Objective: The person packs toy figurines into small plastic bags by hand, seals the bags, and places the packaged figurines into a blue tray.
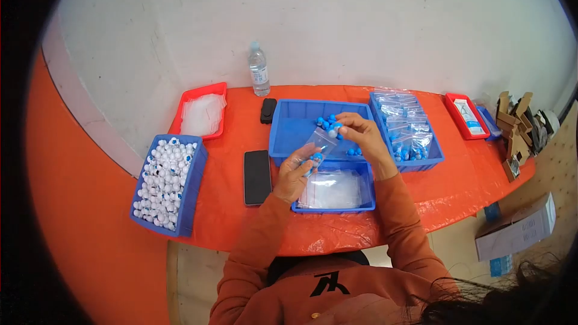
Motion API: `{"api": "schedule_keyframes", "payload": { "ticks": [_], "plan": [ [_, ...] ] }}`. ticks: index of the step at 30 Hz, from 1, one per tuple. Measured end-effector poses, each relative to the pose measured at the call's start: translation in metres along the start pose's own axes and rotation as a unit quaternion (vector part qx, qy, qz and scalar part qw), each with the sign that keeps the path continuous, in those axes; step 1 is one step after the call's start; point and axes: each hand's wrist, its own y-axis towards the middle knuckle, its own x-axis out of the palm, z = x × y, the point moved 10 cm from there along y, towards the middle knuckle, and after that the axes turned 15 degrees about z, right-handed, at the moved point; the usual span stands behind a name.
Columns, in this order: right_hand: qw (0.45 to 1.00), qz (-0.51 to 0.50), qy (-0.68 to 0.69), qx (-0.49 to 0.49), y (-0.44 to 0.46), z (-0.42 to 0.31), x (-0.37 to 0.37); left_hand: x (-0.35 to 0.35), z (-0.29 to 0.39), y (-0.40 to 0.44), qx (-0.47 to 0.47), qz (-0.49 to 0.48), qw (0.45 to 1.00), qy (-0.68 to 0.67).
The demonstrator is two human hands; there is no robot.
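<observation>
My left hand [291, 177] pinches a small clear zip bag [323, 143] with a few blue balls [316, 157] inside, tilted over the front of a shallow blue tray [290, 107]. Just above the bag's mouth, my right hand [365, 137] has its fingers closed around a small blue-and-white ball [342, 130]. Other small blue balls [325, 123] cluster beside those fingertips; which of them are held I cannot tell. A few more blue balls [354, 152] lie in the tray below my right wrist.
A blue bin of flat clear bags [331, 189] stands nearest me. Left are a bin of white balls [165, 183], a red tray [221, 90] with bags and a phone [257, 177]. Filled bags [409, 135] fill a bin at right. Behind stands a water bottle [259, 71].
</observation>
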Motion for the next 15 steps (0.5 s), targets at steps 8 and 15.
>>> {"api": "schedule_keyframes", "payload": {
  "ticks": [8,15],
  "plan": [
    [1.000,0.016,-0.002,-0.025,-0.018,-0.006,0.020,0.003,0.002,0.000,0.030,-0.002,0.999,0.013],
    [0.997,-0.079,0.014,-0.001,-0.022,0.000,0.033,0.008,0.005,-0.002,-0.005,-0.014,1.000,-0.021]
  ]
}}
